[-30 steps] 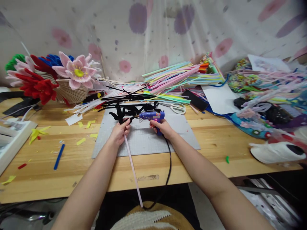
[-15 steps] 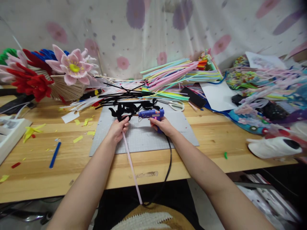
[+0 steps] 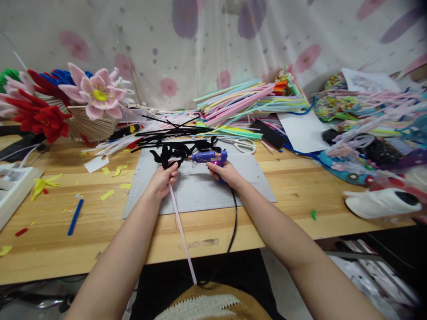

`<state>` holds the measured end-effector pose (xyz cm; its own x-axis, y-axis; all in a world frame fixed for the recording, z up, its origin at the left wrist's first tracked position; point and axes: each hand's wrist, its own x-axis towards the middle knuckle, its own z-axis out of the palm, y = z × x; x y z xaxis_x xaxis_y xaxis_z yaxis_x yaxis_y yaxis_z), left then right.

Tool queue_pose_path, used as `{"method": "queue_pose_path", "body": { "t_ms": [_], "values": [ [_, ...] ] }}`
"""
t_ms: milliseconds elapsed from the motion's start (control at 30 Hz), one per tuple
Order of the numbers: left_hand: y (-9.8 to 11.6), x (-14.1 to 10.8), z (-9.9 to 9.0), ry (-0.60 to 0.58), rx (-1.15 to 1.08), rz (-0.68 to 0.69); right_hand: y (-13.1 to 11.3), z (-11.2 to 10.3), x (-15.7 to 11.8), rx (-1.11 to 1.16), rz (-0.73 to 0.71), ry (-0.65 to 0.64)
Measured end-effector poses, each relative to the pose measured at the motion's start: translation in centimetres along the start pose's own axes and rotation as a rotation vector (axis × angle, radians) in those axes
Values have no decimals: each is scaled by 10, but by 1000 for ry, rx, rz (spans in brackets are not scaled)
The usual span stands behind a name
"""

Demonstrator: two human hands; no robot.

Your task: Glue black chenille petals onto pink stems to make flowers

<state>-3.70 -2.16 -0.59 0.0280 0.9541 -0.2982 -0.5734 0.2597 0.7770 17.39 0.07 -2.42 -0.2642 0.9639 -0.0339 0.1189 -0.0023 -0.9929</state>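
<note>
My left hand [image 3: 163, 180] is closed around a black fuzzy pipe-cleaner piece [image 3: 162, 156], with a long pale pink stick [image 3: 182, 233] running down from under the fingers toward my lap. My right hand [image 3: 225, 172] grips a blue-purple hot glue gun [image 3: 207, 156] with a small red light lit. Its nozzle points left and meets the black piece, or nearly so; I cannot tell if they touch. More curled black fuzzy pieces [image 3: 205, 144] lie just behind, on the grey cutting mat [image 3: 200, 191]. The glue gun's black cord [image 3: 235, 222] hangs down over the table edge.
White-handled scissors [image 3: 245, 145] lie at the mat's back edge. Behind are black pipe cleaners [image 3: 173, 130] and a pastel bundle [image 3: 240, 104]. Fuzzy flowers [image 3: 100, 94] stand left; a white shoe-shaped item [image 3: 380, 203] lies right. Yellow scraps [image 3: 107, 194] and a blue strip [image 3: 75, 217] dot the table [image 3: 106, 240].
The view has shifted very slightly. Both hands keep nearly the same pose, the glue gun's nozzle still at the black piece.
</note>
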Motion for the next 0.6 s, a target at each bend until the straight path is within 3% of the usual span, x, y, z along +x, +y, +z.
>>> {"method": "queue_pose_path", "body": {
  "t_ms": [300,600],
  "values": [
    [1,-1,3,18,11,-2,-8,5,-6,-30,-29,-46],
    [0,0,1,14,16,-7,-4,0,-3,-44,-2,32]
  ]
}}
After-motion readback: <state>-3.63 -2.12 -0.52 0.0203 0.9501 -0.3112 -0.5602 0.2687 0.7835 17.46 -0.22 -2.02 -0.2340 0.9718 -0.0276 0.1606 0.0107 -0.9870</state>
